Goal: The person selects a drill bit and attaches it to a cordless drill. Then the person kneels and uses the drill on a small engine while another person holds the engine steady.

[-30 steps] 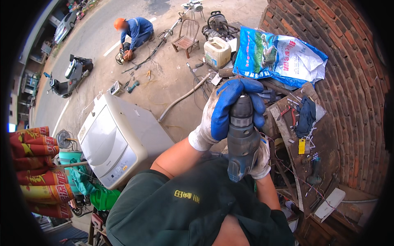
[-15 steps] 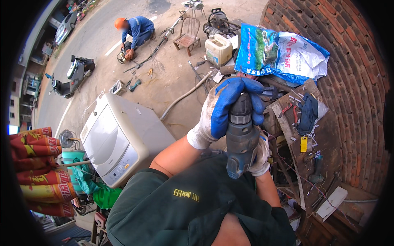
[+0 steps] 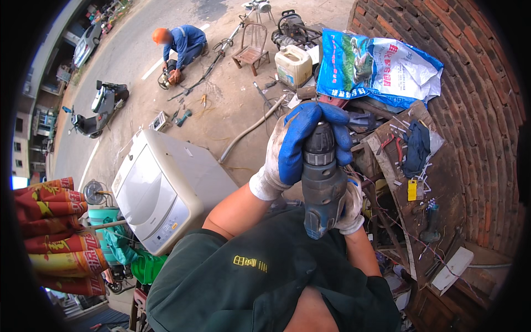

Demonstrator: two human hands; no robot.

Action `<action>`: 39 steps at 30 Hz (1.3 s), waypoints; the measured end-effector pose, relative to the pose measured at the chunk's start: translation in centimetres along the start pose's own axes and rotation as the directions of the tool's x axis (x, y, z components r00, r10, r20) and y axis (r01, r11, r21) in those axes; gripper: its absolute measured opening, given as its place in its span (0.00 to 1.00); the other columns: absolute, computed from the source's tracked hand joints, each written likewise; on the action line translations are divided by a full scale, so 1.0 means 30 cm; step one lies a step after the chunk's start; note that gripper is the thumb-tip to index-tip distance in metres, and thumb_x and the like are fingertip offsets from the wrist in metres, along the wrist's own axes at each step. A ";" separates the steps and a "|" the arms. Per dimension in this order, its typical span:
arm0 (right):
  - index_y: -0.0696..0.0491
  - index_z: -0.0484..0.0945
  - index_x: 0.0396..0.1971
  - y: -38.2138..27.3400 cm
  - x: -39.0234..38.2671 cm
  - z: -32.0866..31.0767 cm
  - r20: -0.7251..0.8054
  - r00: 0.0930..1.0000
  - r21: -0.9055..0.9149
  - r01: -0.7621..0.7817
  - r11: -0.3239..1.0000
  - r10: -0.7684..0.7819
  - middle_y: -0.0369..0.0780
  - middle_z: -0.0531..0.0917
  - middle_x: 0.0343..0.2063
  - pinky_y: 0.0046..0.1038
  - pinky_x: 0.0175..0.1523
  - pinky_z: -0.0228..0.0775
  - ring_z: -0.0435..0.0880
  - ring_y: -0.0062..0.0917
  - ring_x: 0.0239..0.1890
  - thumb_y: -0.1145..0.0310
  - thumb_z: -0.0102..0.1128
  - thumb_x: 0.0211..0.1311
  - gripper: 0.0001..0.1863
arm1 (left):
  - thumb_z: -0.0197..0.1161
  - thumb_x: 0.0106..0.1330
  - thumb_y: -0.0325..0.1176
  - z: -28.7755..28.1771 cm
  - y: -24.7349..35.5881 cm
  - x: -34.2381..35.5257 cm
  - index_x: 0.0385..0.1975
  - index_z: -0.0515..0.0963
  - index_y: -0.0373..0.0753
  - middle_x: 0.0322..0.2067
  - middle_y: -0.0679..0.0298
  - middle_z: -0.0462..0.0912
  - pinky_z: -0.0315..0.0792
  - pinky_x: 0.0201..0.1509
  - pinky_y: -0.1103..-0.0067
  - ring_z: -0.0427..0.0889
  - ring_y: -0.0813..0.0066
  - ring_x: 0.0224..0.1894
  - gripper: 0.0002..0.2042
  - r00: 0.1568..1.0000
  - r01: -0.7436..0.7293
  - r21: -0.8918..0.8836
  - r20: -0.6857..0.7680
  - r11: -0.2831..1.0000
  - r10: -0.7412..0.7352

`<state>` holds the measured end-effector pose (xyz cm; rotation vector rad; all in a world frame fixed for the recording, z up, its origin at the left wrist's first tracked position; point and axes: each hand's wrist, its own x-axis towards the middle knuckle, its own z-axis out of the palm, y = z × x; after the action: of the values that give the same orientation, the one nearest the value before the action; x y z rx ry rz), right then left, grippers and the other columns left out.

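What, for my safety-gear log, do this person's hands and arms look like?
The left hand wears a soiled white glove, partly coated blue; the right hand, a similar glove with little blue showing. Forearms are bare below short dark-green sleeves.

Clasps a dark power drill [image 3: 321, 191] with gloved left hand [image 3: 293, 146] around its chuck [image 3: 319, 138] and gloved right hand [image 3: 352, 210] against its side, between a white washing machine [image 3: 149, 193] and a cluttered bench [image 3: 447, 191].
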<state>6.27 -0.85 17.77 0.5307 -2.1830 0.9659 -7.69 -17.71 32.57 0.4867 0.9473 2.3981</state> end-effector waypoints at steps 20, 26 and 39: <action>0.60 0.72 0.52 -0.004 -0.035 -0.005 -0.001 0.999 0.020 -0.043 0.999 0.043 0.48 0.79 0.45 0.57 0.56 0.73 0.82 0.47 0.46 0.51 0.79 0.43 0.40 | 0.41 0.80 0.57 0.026 -0.013 0.011 0.46 0.76 0.34 0.34 0.55 0.83 0.83 0.39 0.71 0.86 0.65 0.32 0.29 0.989 0.101 -0.042 -0.102 0.994 -0.105; 0.60 0.73 0.51 -0.007 -0.047 -0.005 -0.020 0.999 0.014 -0.048 0.999 0.049 0.49 0.80 0.45 0.56 0.56 0.73 0.82 0.47 0.46 0.51 0.80 0.43 0.40 | 0.42 0.81 0.55 0.034 -0.013 0.016 0.50 0.74 0.33 0.34 0.57 0.83 0.83 0.39 0.74 0.86 0.69 0.32 0.26 0.991 0.060 0.017 -0.117 0.998 -0.058; 0.61 0.72 0.53 -0.002 -0.100 -0.013 0.046 0.995 0.031 -0.088 0.996 0.087 0.51 0.79 0.47 0.55 0.56 0.74 0.81 0.52 0.48 0.49 0.80 0.42 0.43 | 0.42 0.82 0.52 0.011 -0.051 0.005 0.53 0.71 0.37 0.35 0.55 0.82 0.83 0.40 0.73 0.86 0.69 0.33 0.22 1.000 0.000 -0.020 -0.006 1.000 0.000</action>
<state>8.52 -0.32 15.80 0.4789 -2.2495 1.0470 -7.15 -16.50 31.74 0.4728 0.9251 2.4078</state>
